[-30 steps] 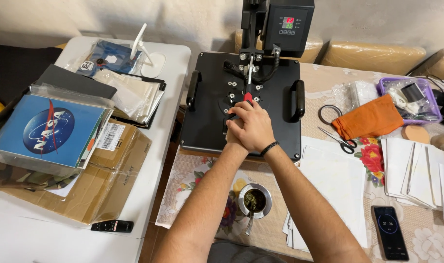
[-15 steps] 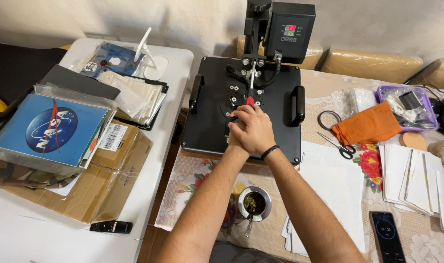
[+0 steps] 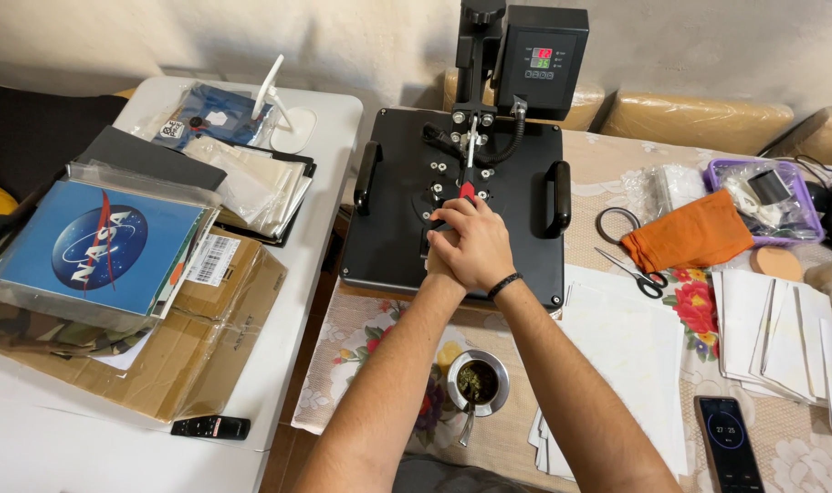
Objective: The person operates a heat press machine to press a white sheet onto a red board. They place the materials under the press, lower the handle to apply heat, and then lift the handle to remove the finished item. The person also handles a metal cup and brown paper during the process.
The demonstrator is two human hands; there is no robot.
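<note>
A black heat press sits on the table, its top plate down and a control box at the back. Both my hands are clasped together over its red-tipped lever handle near the plate's front middle. My right hand lies on top, with a dark band on its wrist. My left hand is mostly covered beneath it; only its fingers show at the left side.
A metal cup with a straw stands between my forearms. Scissors, an orange cloth, paper stacks and a phone lie to the right. A cardboard box with a bagged blue print sits left.
My clasped hands stay on the lever handle on the press. The view has shifted slightly, so the press sits a little lower in the picture.
</note>
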